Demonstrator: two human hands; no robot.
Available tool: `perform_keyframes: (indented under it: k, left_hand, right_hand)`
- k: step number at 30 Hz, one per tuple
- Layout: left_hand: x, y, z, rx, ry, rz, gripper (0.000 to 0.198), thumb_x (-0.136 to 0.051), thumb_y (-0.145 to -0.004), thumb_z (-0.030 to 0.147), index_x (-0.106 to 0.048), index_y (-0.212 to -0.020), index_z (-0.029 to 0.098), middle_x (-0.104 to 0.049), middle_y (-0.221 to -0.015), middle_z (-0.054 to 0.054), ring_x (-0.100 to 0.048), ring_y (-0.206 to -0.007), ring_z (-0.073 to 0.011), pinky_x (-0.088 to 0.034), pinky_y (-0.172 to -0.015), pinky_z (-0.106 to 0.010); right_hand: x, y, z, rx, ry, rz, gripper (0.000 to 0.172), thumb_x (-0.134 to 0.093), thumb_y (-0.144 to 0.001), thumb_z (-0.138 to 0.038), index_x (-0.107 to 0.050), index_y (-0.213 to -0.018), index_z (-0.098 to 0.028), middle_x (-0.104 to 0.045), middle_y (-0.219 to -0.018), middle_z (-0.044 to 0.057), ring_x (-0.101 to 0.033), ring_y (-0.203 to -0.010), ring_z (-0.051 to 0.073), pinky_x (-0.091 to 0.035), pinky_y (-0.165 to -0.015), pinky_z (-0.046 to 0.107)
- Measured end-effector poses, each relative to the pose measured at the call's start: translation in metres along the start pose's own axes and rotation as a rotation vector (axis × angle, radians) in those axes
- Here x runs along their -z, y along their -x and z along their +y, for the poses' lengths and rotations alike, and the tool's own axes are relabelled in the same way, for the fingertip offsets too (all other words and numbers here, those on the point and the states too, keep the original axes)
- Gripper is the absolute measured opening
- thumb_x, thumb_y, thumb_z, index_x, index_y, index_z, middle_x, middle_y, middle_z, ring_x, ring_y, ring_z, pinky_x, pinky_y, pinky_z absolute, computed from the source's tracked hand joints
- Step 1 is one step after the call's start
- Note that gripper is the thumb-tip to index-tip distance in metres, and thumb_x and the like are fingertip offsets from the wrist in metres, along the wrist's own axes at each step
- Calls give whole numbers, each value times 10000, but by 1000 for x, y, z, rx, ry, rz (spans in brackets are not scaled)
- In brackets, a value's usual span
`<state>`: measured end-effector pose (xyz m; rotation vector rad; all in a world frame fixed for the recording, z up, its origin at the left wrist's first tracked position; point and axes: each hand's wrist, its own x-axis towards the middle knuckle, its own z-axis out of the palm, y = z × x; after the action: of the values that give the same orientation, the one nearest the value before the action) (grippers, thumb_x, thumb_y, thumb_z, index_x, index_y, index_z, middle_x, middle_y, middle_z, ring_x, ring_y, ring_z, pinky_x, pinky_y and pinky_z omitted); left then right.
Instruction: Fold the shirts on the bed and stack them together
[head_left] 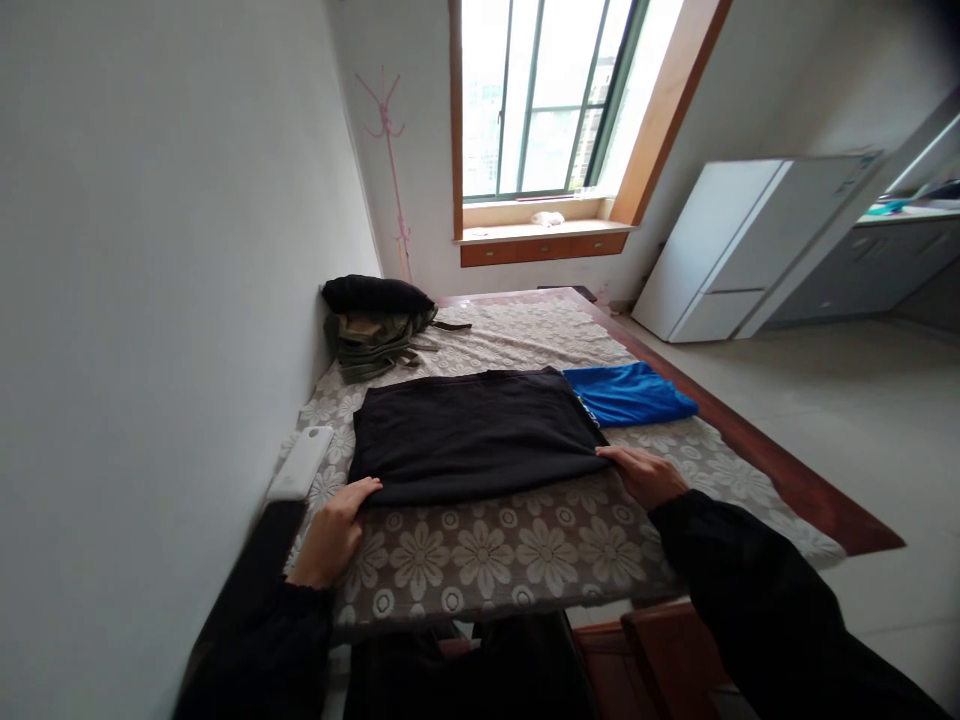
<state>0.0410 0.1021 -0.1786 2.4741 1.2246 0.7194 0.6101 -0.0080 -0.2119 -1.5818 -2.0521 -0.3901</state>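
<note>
A black garment (472,430) lies folded flat on the bed (525,545), which has a floral lace cover. My left hand (335,533) rests at the garment's near left corner, fingers curled over its edge. My right hand (641,473) lies at the near right corner, fingers stretched flat on the hem. Both arms wear black sleeves. A folded blue garment (630,393) lies just right of the black one, touching its far right corner.
A pile of dark and olive clothes (375,325) sits at the bed's far left by the wall. A white rectangular object (301,462) lies at the left edge. A white fridge (739,245) stands right; a window (547,95) is beyond.
</note>
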Motion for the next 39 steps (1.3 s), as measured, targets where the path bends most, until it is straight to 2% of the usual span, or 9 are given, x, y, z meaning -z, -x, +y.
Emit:
perform_keyframes:
  k: [8, 14, 18, 20, 23, 27, 33, 36, 39]
  left_hand:
    - [31, 24, -9, -24, 89, 43, 372, -459, -918, 185, -734, -1168, 211, -768, -1164, -62, -722, -1107, -223, -564, -1025, -351]
    - [54, 66, 14, 150, 215, 94, 195, -621, -914, 349, -771, -1006, 265, -789, -1094, -35, -727, -1112, -242, -538, -1048, -332]
    - [68, 89, 31, 271, 333, 124, 219, -664, -893, 444, -764, -916, 251, -796, -962, -39, -767, -954, -235, -598, -867, -253]
    - [74, 88, 37, 309, 322, 166, 249, -692, -861, 483, -752, -888, 243, -776, -860, -24, -755, -795, -211, -595, -727, -217]
    - [84, 62, 46, 396, 252, 267, 273, -691, -839, 501, -728, -898, 237, -735, -782, -4, -691, -680, -182, -545, -626, -205]
    - [88, -4, 47, 471, 219, 297, 305, -627, -841, 496, -702, -963, 227, -735, -822, -16, -677, -707, -197, -526, -653, -240]
    - [59, -96, 22, 476, 24, 238, 311, -488, -848, 400, -689, -967, 194, -749, -968, -102, -690, -877, -264, -524, -804, -334]
    - [43, -114, 16, 477, -1, 218, 283, -474, -853, 374, -675, -934, 192, -743, -937, -114, -684, -886, -266, -516, -810, -336]
    - [42, -108, 20, 451, 33, 251, 284, -479, -875, 389, -665, -951, 188, -724, -903, -95, -664, -817, -244, -508, -752, -317]
  right_hand:
    - [38, 10, -4, -63, -265, -4, 299, -512, -947, -197, -786, -1044, -267, -806, -1065, 33, -772, -986, 216, -631, -919, 336]
    - [78, 52, -18, -283, -399, -139, 254, -599, -933, -365, -814, -1027, -266, -805, -1073, 41, -770, -1005, 265, -632, -930, 377]
    - [112, 75, -26, -442, -530, -329, 303, -659, -906, -502, -824, -1010, -271, -811, -1009, 65, -775, -941, 299, -653, -822, 376]
    - [124, 73, -28, -508, -566, -346, 336, -674, -883, -566, -821, -965, -275, -803, -911, 77, -769, -834, 291, -647, -717, 359]
    - [127, 48, -28, -618, -603, -215, 442, -691, -811, -686, -787, -880, -260, -751, -760, 70, -719, -691, 265, -609, -605, 352]
    - [103, -10, -18, -685, -562, -41, 543, -683, -757, -757, -737, -877, -230, -680, -704, 36, -615, -626, 204, -523, -557, 315]
    - [50, -70, 7, -739, -581, -113, 496, -644, -731, -684, -688, -856, -206, -643, -688, 30, -575, -638, 196, -466, -568, 307]
    - [32, -79, 9, -779, -478, -99, 436, -642, -720, -614, -697, -866, -207, -657, -691, 40, -594, -644, 210, -476, -600, 326]
    - [32, -72, 5, -753, -497, -52, 428, -638, -760, -610, -708, -884, -207, -648, -668, 30, -588, -623, 200, -485, -599, 324]
